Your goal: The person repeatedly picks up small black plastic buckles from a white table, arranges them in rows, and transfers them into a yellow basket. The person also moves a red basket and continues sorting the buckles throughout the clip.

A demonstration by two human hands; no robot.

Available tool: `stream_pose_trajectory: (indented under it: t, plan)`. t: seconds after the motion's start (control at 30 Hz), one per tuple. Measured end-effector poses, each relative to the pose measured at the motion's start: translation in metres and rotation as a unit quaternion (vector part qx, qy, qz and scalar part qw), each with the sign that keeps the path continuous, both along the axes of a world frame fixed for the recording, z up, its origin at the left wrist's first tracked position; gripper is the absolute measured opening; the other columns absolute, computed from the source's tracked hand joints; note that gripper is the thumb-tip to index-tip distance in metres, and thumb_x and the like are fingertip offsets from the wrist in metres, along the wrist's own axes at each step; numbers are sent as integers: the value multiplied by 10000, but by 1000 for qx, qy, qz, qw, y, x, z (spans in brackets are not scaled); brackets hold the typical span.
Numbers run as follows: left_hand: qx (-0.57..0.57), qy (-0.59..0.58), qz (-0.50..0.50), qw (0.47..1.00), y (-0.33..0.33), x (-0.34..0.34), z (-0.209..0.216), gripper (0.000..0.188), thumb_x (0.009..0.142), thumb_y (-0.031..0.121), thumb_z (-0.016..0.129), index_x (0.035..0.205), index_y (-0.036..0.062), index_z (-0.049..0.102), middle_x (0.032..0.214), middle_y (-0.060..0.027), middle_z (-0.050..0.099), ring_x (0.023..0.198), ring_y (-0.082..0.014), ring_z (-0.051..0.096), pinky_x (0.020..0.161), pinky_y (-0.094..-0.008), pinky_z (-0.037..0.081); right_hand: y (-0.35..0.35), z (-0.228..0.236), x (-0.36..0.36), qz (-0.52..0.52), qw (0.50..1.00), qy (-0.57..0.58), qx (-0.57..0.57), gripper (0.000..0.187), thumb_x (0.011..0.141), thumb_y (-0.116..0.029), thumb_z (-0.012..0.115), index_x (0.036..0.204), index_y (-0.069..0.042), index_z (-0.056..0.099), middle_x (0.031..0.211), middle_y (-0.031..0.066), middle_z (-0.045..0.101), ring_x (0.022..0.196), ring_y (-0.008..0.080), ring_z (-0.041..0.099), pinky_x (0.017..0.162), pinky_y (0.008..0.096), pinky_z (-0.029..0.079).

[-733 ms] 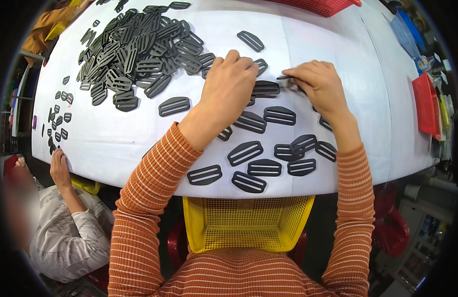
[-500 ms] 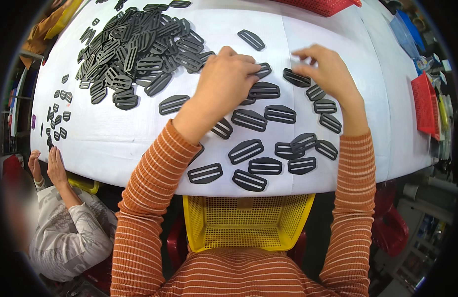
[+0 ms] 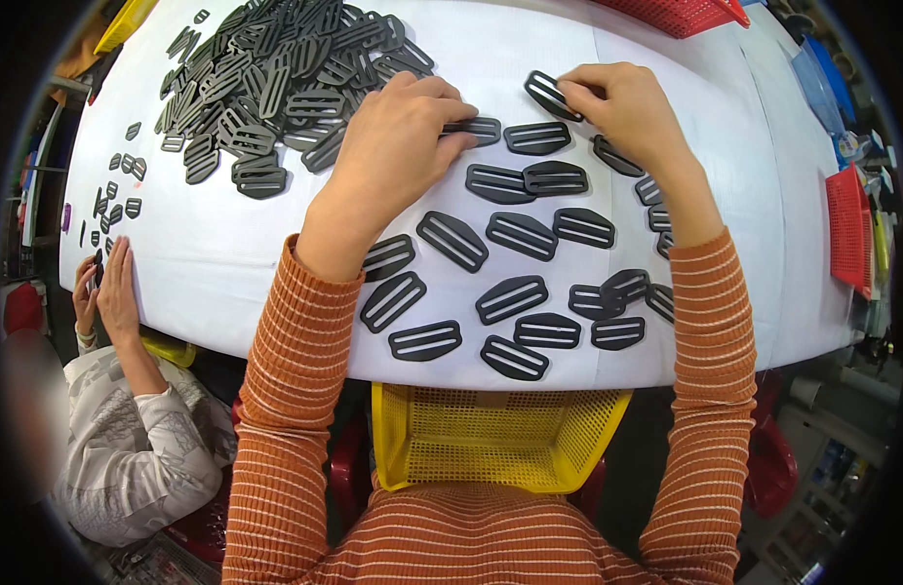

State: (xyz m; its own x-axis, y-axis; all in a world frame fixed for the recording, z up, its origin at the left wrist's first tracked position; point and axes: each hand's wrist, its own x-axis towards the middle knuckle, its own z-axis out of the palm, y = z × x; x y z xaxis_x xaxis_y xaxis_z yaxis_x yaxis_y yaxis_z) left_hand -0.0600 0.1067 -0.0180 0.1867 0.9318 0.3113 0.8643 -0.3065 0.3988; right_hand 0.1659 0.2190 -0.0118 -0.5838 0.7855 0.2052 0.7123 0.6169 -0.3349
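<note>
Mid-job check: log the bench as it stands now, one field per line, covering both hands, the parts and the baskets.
Left hand: thumb and fingers at one end of a black slider; grip unclear
Right hand: pinching another black slider by its end
Pile: black sliders heaped at upper left
Loose sliders: scattered before the person, a few overlapping
Yellow basket: below the near table edge
Red basket: far edge, right of centre
Co-worker's hands: left edge, beside small black pieces

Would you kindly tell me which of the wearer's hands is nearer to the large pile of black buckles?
Left. The left hand is beside the right edge of the pile; the right hand is farther right, holding one buckle.
</note>
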Motion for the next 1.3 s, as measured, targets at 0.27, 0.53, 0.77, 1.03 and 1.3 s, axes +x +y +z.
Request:
stream_pose_trajectory:
  t: [0.27, 0.53, 0.77, 1.03, 1.3]
  plan:
    - [5, 13, -3, 1000, 2, 1, -6, 251, 794, 197, 763, 1005, 62, 762, 995, -40, 698, 970, -251, 604, 851, -375, 492, 4, -5, 33, -44, 998, 52, -9, 169, 891, -191, 652, 1008, -163, 770, 996, 61, 670, 869, 235, 644, 794, 350, 518]
    - [24, -69, 26, 997, 6, -22, 5, 205, 838, 183, 762, 993, 50, 752, 872, -37, 698, 686, -131, 569, 635, -276, 478, -46, -12, 13, 59, 994, 2, 93, 167, 858, -149, 699, 997, -203, 775, 1048, -3, 654, 1006, 206, 600, 855, 360, 482]
    - [109, -187, 138, 967, -18, -34, 28, 161, 909, 142, 698, 1048, 100, 770, 808, 33, 690, 674, -37, 538, 595, -185, 415, -85, -3, 26, 101, 990, 1, 98, 293, 819, -37, 656, 1015, -220, 775, 1187, 15, 642, 1132, 213, 566, 894, 375, 449]
    - [123, -175, 165, 963, -114, -24, 42, 148, 874, 37, 688, 997, 73, 762, 840, -24, 706, 716, -88, 592, 660, -245, 446, -86, -11, 1, 112, 983, 2, 145, 584, 801, 95, 479, 1235, -234, 690, 1304, 50, 602, 1195, 258, 544, 1003, 388, 435]
    - [25, -140, 179, 973, -214, -23, 22, 217, 785, -82, 705, 975, 14, 746, 882, -96, 695, 796, -214, 643, 730, -300, 506, -132, 10, 17, 119, 980, 85, 133, 316, 816, -16, 664, 1096, -146, 734, 1054, 37, 675, 1001, 227, 621, 836, 373, 460]
